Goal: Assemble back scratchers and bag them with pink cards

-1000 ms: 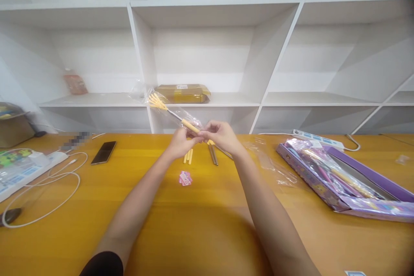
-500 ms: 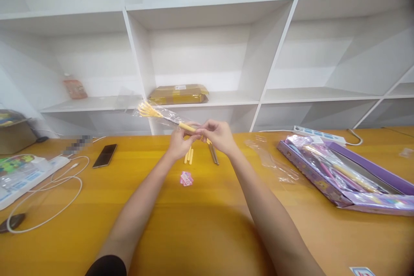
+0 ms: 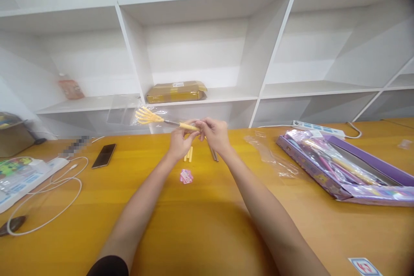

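A back scratcher [image 3: 168,122] with a yellow hand-shaped head, a thin metal rod and a yellow handle is held up above the table, its head toward the left. Clear plastic shows around the head. My left hand [image 3: 180,143] is closed on the handle from below. At the handle's right end, the fingers of my right hand [image 3: 216,134] pinch it. Below my hands lie several yellow sticks [image 3: 190,154], a small pile of pink cards [image 3: 186,176] and a metal rod [image 3: 214,154], partly hidden by my right hand.
To the right, an open purple box [image 3: 313,168] holds wrapped items, beside a crumpled clear wrapper [image 3: 271,155]. A phone [image 3: 104,156], a white cable [image 3: 77,185] and a power strip [image 3: 58,166] lie left. Behind stands a white shelf with a cardboard box [image 3: 176,92].
The back scratcher's head has dropped slightly, so it lies closer to level, and its hand shape faces me more. My hands keep their grip. The view has shifted slightly.
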Action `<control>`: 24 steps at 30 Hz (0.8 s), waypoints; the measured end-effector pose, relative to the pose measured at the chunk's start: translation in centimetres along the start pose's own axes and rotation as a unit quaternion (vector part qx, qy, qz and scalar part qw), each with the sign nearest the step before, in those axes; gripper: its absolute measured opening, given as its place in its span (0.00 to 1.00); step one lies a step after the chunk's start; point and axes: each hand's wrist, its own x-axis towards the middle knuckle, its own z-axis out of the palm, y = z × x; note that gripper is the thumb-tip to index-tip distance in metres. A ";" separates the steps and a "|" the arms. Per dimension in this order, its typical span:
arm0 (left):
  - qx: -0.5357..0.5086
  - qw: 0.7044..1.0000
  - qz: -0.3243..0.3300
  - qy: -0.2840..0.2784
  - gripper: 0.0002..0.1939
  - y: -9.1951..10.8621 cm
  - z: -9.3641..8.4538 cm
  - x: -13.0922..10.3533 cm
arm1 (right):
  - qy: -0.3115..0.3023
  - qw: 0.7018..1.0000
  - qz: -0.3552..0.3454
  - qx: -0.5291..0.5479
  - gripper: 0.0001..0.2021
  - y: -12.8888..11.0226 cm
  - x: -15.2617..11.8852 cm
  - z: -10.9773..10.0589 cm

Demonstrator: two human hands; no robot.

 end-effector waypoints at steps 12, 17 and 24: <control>0.120 0.986 0.051 -0.106 0.13 0.4 0.5 -0.3 | 0.049 0.984 0.130 0.111 0.34 0.8 0.3 0.3; -0.018 0.984 -0.080 -0.158 0.20 0.2 0.0 -0.2 | 0.030 0.984 0.135 0.109 0.38 1.4 1.0 -0.7; -0.134 0.938 -0.208 -0.242 0.23 -1.4 -0.2 -0.2 | -0.123 0.992 0.001 0.005 0.36 0.0 1.1 -2.2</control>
